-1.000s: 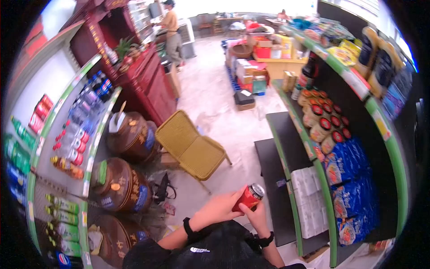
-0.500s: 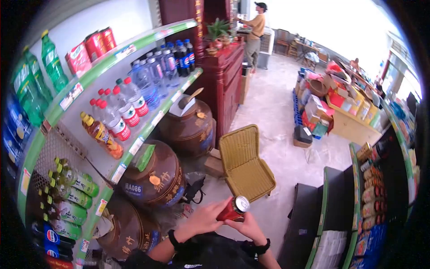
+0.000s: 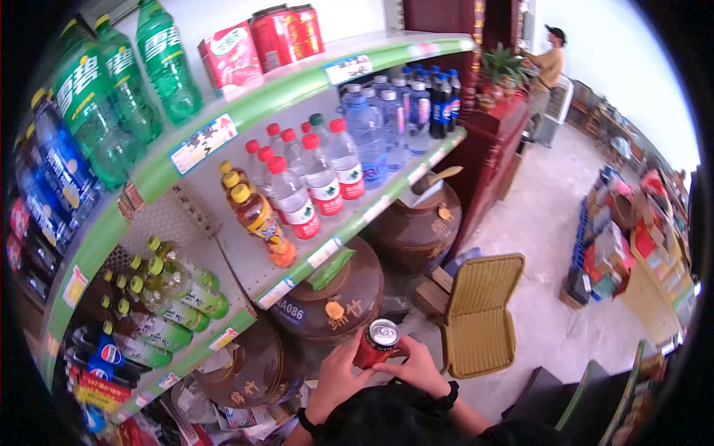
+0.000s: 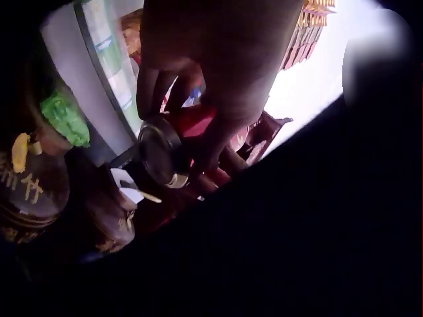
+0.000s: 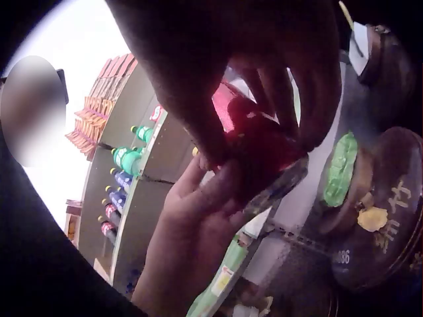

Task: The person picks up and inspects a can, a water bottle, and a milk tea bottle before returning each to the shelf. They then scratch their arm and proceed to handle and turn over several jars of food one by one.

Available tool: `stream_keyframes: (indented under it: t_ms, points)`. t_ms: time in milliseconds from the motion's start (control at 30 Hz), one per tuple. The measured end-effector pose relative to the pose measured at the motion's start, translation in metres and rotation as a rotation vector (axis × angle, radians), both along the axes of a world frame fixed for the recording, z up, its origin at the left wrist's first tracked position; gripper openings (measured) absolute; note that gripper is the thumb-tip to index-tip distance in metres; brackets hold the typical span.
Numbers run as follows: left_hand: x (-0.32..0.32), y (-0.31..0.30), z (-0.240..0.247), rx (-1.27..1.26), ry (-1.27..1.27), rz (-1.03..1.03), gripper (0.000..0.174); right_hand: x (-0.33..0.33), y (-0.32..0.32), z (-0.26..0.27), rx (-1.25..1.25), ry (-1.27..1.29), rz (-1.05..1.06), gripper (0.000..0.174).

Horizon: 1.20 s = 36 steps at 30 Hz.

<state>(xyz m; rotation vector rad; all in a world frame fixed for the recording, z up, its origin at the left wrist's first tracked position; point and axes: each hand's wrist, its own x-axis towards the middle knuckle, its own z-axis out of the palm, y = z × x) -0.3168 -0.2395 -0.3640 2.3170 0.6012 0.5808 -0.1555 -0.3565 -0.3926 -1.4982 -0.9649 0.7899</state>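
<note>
A red drink can [image 3: 370,351] with a silver top is held in front of the body in the head view, tilted so that its lid faces up. My left hand [image 3: 336,380] grips it from the left. On the other side my right hand [image 3: 418,372] holds it, with the thumb across the front. In the left wrist view the left hand [image 4: 218,59] wraps around the red can [image 4: 193,123], and one round metal end shows. The right wrist view has both hands around the can [image 5: 261,155], partly in shadow.
A shelf [image 3: 297,93] on the left bears water bottles [image 3: 301,201], green soda bottles [image 3: 167,67] and red cans [image 3: 275,37]. Brown jars [image 3: 327,297] stand beneath it. A wicker chair [image 3: 482,320] stands to the right. Farther back, a person [image 3: 549,70] stands near a red cabinet [image 3: 494,160].
The head view has swung left, bringing the drink shelf closer and pushing the right-hand shelves toward the edge. Both hands keep hold of the can, which now stands more upright.
</note>
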Motion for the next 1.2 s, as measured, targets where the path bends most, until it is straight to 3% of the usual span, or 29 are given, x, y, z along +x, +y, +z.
stream_keyframes:
  t_ms: [100,167,333,400,433,533,567,667,833,1200]
  points:
    - [0.022,0.021,0.015,0.102,-0.150,0.113,0.084,0.030,0.038,0.021,0.151,0.088,0.051,0.070]
    - [0.049,0.047,0.041,0.188,-0.226,0.136,0.082,0.064,0.067,0.050,0.201,-0.151,0.072,0.072]
    - [0.131,0.096,0.178,0.675,-0.476,0.222,0.082,0.152,0.148,0.173,0.731,-0.465,0.058,0.081]
    - [0.168,0.112,0.232,0.777,-0.601,0.288,0.080,0.183,0.182,0.230,0.953,-0.602,-0.013,0.079]
    - [0.186,0.124,0.250,0.793,-0.652,0.322,0.079,0.193,0.195,0.256,0.985,-0.534,-0.023,0.077]
    - [0.235,0.168,0.286,0.862,-0.942,0.302,0.056,0.222,0.246,0.319,1.177,-0.487,0.009,0.062]
    - [0.246,0.179,0.291,0.865,-0.937,0.346,0.051,0.228,0.264,0.330,1.198,-0.427,0.020,0.062]
    - [0.264,0.200,0.292,0.970,-0.806,0.477,0.058,0.246,0.300,0.353,1.178,-0.501,0.028,0.063]
    - [0.271,0.214,0.284,1.105,-0.522,0.638,0.064,0.263,0.349,0.348,1.112,-0.520,0.059,0.062]
    - [0.276,0.226,0.275,1.255,-0.501,0.710,0.065,0.262,0.353,0.342,1.069,-0.673,-0.024,0.062]
